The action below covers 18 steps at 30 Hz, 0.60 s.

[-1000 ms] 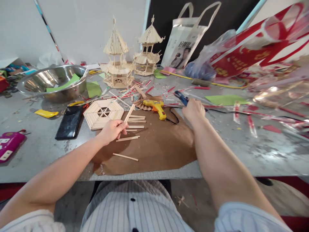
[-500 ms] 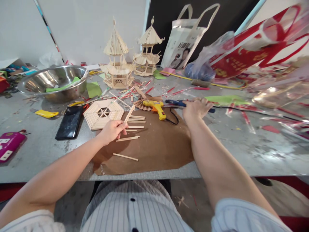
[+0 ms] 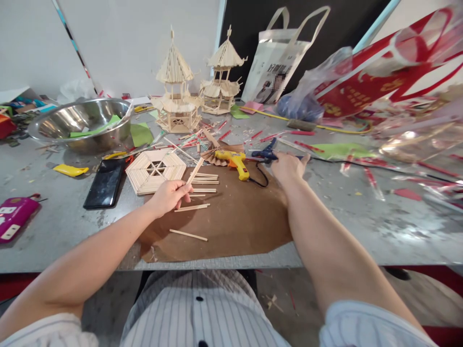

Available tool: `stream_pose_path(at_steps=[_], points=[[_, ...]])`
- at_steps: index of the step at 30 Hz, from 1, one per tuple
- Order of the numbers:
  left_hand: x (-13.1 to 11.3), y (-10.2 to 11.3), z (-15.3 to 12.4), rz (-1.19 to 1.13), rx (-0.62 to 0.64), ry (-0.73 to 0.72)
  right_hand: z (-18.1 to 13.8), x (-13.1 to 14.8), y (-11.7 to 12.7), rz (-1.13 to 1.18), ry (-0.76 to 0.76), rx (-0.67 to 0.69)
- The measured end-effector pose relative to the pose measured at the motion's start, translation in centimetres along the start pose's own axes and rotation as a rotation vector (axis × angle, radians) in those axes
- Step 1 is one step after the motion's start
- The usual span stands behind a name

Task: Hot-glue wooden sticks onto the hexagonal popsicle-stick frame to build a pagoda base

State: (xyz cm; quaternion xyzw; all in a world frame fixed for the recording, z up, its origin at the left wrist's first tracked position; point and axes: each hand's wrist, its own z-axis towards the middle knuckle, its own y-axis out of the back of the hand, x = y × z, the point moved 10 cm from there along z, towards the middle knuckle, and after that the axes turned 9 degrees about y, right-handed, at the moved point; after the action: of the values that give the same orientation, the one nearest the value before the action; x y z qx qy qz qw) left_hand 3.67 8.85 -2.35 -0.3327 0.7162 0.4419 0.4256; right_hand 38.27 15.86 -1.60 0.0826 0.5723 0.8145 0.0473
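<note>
My left hand pinches a short bundle of thin wooden sticks, tilted up between thumb and fingers. Just beside it is a flat hexagonal stick panel with an open spoked centre. More loose sticks lie on a brown sheet below and right of this hand. My right hand reaches to the sheet's far right corner, its fingers closed over a dark blue hand tool, perhaps a cutter; its exact kind is unclear. Left of that tool lies a yellow glue gun.
Two stick pagodas stand at the back. On the left are a steel bowl, a black phone and a purple power socket block. A black cord crosses the right side, among red-and-clear wrappers, with bags behind.
My right hand has pulled slightly left and closer, and the dark blue tool has turned, one part now angled upward. My left hand stays still with its sticks.
</note>
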Motion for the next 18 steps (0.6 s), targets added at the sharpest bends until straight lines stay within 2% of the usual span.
stream_pose_path(at_steps=[3, 5, 8, 13, 18], points=[[0.1, 0.0, 0.0, 0.005, 0.003, -0.001, 0.2, 1.4, -0.2, 0.050, 0.126, 0.031], [0.1, 0.0, 0.1, 0.004, 0.001, 0.002, 0.0, 3.1, 0.8, 0.086, 0.215, -0.002], [0.2, 0.1, 0.1, 0.002, -0.003, 0.012, -0.7, 6.0, 2.9, 0.154, 0.264, -0.069], [-0.1, -0.1, 0.0, 0.019, -0.002, -0.001, -2.6, 9.7, 1.3, 0.229, 0.169, 0.145], [0.1, 0.0, 0.0, 0.009, -0.007, 0.020, -2.8, 9.9, 0.2, 0.306, 0.121, 0.156]])
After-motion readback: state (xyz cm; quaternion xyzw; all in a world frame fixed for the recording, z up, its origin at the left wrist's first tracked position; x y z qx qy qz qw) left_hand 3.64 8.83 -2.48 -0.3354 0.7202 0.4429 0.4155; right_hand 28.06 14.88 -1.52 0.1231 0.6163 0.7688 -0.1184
